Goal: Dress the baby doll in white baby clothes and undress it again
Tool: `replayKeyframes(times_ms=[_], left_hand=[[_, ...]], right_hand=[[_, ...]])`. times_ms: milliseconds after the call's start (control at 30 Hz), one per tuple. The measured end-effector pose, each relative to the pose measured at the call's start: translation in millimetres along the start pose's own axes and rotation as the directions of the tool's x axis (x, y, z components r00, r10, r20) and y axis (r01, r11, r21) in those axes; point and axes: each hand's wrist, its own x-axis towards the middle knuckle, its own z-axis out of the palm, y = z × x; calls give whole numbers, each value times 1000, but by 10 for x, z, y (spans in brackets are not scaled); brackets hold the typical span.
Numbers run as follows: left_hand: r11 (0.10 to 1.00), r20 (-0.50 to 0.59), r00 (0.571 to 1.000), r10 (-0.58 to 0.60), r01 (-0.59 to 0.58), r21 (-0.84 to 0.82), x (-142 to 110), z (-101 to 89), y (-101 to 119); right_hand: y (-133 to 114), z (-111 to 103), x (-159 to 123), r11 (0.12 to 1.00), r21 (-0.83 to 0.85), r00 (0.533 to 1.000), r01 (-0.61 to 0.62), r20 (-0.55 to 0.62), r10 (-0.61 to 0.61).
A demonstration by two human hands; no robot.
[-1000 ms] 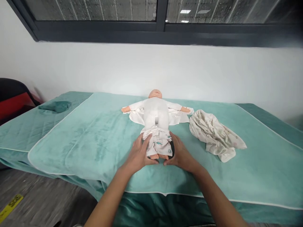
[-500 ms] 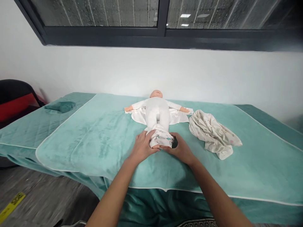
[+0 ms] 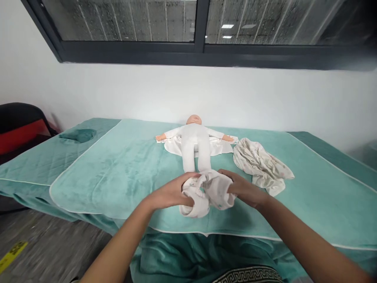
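Note:
A baby doll with a white cloth body lies on its back, head toward the wall and arms spread. Beneath it is an opened white baby top. Just in front of the doll's legs I hold small white printed baby pants, bunched up. My left hand grips their left side, its thumb in a leg opening. On the other side my right hand is closed on the cloth. The doll's feet are hidden behind the pants and hands.
A crumpled white patterned cloth lies right of the doll. A teal bed cover with white piping lies under everything. A black and red chair stands at the left, and a window is above the wall.
The pants have come off the doll's lower legs and moved toward me, now bunched in both hands. The doll's legs lie slightly apart. My view has tilted slightly upward.

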Motion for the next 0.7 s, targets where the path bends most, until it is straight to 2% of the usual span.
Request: replayKeyframes(times_ms=[100, 167, 233, 367, 467, 600, 667, 700], left_hand=[[997, 178, 983, 49, -59, 51, -66, -165, 202], [994, 274, 960, 61, -85, 75, -63, -261, 340], [991, 354, 935, 26, -70, 112, -51, -343, 489], [980, 348, 933, -93, 24, 197, -63, -462, 807], [970, 387, 915, -115, 20, 240, -89, -488, 1009], [942, 494, 854, -163, -15, 337, -94, -426, 1134], [911, 500, 849, -174, -54, 409, -82, -378, 1138], [894, 483, 859, -171, -71, 442, -75, -356, 1130]], right_hand=[[-173, -91, -72, 996, 82, 993, 28, 112, -37], [-311, -133, -63, 999, 33, 984, 39, 172, -44], [-488, -167, -31, 996, -72, 971, 55, 238, -36], [-946, -247, 9, 938, -327, 930, 113, 368, 17], [-1280, -285, 7, 877, -452, 867, 163, 489, 91], [-1566, -226, 16, 830, -518, 784, 207, 596, 176], [-1627, -161, 28, 831, -505, 736, 234, 650, 188], [-1636, -128, 34, 835, -490, 727, 249, 665, 173]])
